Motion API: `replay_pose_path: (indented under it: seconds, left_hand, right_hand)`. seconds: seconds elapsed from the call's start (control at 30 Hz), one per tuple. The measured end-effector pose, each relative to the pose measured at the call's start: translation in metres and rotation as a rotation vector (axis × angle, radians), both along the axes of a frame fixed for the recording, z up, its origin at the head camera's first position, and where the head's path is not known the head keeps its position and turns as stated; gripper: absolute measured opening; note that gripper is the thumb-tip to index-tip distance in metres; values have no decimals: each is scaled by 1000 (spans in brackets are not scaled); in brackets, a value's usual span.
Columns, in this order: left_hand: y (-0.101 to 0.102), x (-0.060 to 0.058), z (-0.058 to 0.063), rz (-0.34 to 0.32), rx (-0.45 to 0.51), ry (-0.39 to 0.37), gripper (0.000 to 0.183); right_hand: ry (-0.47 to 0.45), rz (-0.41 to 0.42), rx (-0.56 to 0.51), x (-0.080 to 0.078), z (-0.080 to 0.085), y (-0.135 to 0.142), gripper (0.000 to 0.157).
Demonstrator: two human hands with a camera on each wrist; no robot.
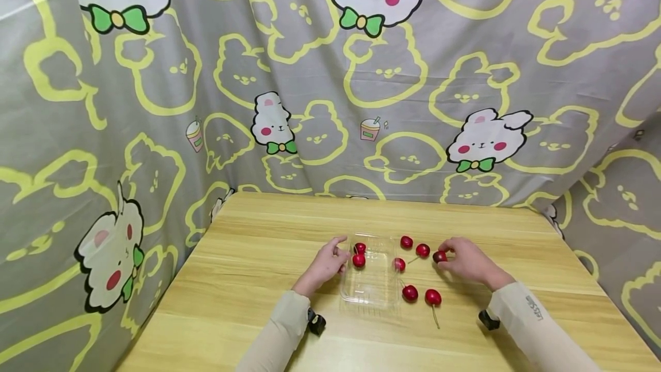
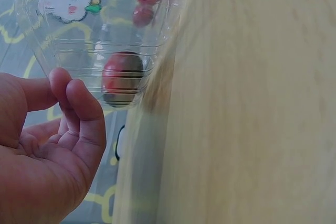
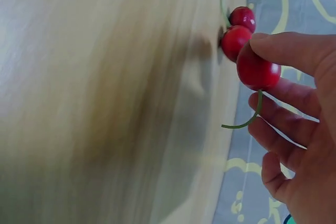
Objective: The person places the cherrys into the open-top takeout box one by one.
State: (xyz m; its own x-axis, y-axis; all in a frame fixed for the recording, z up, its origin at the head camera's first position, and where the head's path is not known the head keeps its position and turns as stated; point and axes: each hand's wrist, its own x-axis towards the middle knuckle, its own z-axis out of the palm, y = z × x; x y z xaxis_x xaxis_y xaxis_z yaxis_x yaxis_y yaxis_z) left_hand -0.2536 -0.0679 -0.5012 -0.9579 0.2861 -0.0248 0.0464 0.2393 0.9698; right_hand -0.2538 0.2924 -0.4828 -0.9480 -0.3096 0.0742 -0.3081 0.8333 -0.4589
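Note:
A clear plastic container (image 1: 373, 298) stands on the table, with two red cherries (image 1: 358, 260) inside near its left wall. My left hand (image 1: 325, 263) pinches the container's left edge between thumb and fingers; the left wrist view shows the fingertips (image 2: 79, 90) at the clear rim. To the right, my right hand (image 1: 467, 258) holds a dark red cherry (image 1: 439, 256) between thumb and fingers. Its curved green stem (image 3: 257, 109) hangs down in the right wrist view. Two more cherries (image 3: 236, 40) show behind it there.
Several loose cherries lie right of the container, among them one at the back (image 1: 406, 242) and a stemmed one (image 1: 433, 297) at the front. The wooden table (image 1: 248, 303) ends at a grey patterned curtain (image 1: 320, 188) behind and at the sides.

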Motion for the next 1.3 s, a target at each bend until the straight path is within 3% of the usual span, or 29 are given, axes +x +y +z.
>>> replay_pose_path:
  seconds: [0.27,0.63,1.17,1.3]
  left_hand:
    - [1,1,-1,4,14,5,52]
    - [1,2,-2,27,6,-2,50]
    - [1,3,-4,23,28,20,55]
    - [1,3,-3,29,26,26,54]
  right_hand:
    - [34,12,-32,4,11,-9,25]
    - [109,92,-65,6,23,-31,32]
    - [90,167,-88,5,31,-70,29]
    - [96,224,-89,5,34,-81,33]
